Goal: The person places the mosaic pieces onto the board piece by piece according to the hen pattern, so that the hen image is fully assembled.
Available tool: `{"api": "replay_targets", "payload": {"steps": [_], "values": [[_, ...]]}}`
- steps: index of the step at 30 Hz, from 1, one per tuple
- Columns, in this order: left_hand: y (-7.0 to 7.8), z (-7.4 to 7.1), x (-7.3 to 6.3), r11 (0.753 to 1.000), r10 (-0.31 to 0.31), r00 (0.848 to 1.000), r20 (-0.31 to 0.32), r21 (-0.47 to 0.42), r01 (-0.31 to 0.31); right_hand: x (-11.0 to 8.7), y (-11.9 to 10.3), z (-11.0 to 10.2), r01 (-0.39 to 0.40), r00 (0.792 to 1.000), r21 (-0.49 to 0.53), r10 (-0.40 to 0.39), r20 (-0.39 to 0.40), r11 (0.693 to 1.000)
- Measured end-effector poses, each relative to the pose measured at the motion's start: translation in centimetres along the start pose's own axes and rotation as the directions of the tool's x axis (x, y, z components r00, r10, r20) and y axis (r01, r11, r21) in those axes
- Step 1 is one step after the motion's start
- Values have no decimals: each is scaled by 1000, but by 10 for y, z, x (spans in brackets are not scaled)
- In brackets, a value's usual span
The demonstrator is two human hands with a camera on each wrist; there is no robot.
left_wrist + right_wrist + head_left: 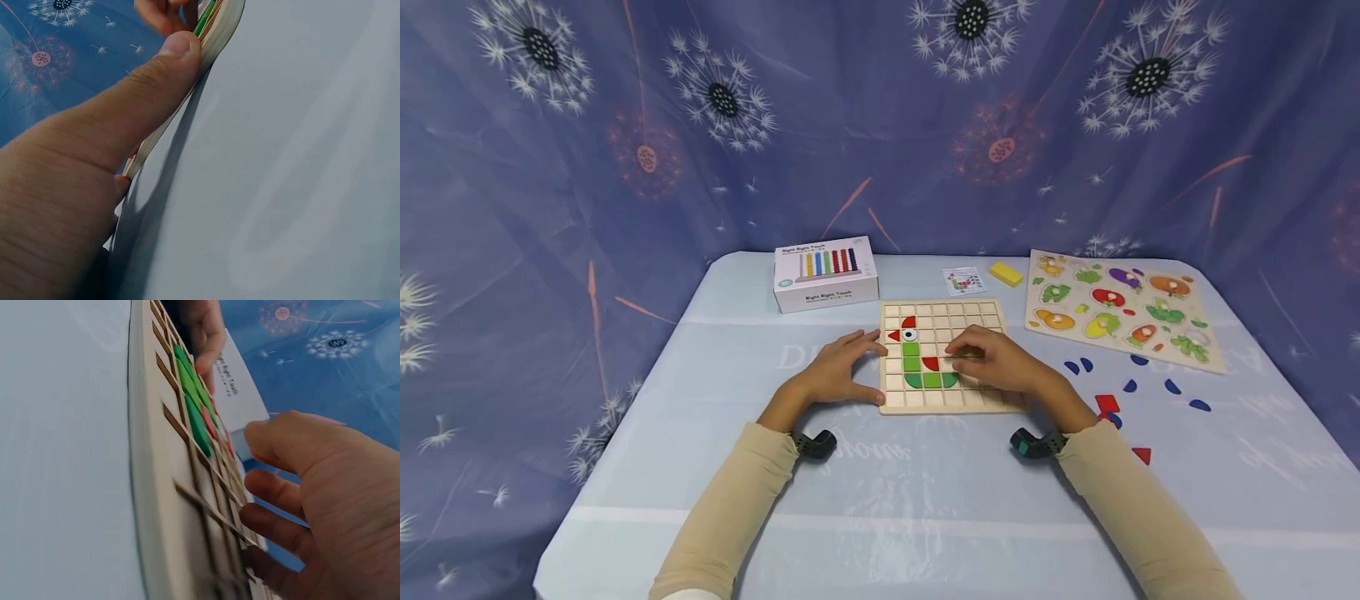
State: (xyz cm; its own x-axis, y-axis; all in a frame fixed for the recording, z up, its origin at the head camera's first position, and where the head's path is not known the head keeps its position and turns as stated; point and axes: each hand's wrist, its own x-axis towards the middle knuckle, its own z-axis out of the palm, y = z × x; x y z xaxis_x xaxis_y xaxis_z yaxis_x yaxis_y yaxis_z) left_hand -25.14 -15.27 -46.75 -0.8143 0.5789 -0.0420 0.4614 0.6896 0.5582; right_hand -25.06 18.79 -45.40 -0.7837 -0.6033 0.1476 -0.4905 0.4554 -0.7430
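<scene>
The board [947, 410] lay mid-tabletop [850, 517], between the two hands. The left hand [835, 371] rested against its left side, thumb stretched to the near left corner and fingers farther along that edge; its grip was spread rather than clenched, probably to keep the board from sliding. The right hand [996, 358] hung over the board's right half with its fingers loosely bent. The right wrist view showed a gap between thumb and fingers and no piece there, so that grip looked released.

Just left of those fingertips a red quarter [931, 364] sat in a cell, in the angle of the green pieces [911, 350], which ran down towards the near edge and then right. The raised grid seemed to hold each piece in place. At the far end of the green column sat an eye piece [910, 335].

A small printed card [963, 281] lay just beyond the board's far edge, where it was easily looked at, with a yellow block [1006, 273] to its right. The box [826, 273] stood far left and the puzzle [1150, 346] lay far right, both apparently set aside. Blue halves [1172, 387] and red pieces [1107, 403] lay scattered to the right, likely for the right hand's convenience
</scene>
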Motion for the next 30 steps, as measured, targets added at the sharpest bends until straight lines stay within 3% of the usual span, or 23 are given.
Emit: {"api": "replay_targets", "payload": {"steps": [4, 9, 15, 19, 24, 30], "values": [[0, -1, -1, 1000, 10, 1000, -3, -13, -10, -26, -7, -22, 35, 999, -65, -35, 10, 997], [-1, 0, 0, 1000, 23, 1000, -5, -21, -23, -77, -6, -50, 34, 998, -219, -46, -48, 975], [-2, 0, 1, 1000, 22, 1000, -7, -14, -22, -151, 7, -69, -114, 983, -310, 62, -175, 944], [-2, 0, 1, 1000, 21, 1000, 0, -11, -21, -195, 17, -74, -195, 964, -334, 117, -238, 922], [-2, -1, 2, 1000, 21, 1000, 3, -16, -21, -230, 23, -69, -274, 941, -365, 170, -292, 890], [-3, 0, 4, 1000, 16, 1000, 5, -15, -16, -251, 32, -59, -202, 931, -345, 70, -359, 917]]}}
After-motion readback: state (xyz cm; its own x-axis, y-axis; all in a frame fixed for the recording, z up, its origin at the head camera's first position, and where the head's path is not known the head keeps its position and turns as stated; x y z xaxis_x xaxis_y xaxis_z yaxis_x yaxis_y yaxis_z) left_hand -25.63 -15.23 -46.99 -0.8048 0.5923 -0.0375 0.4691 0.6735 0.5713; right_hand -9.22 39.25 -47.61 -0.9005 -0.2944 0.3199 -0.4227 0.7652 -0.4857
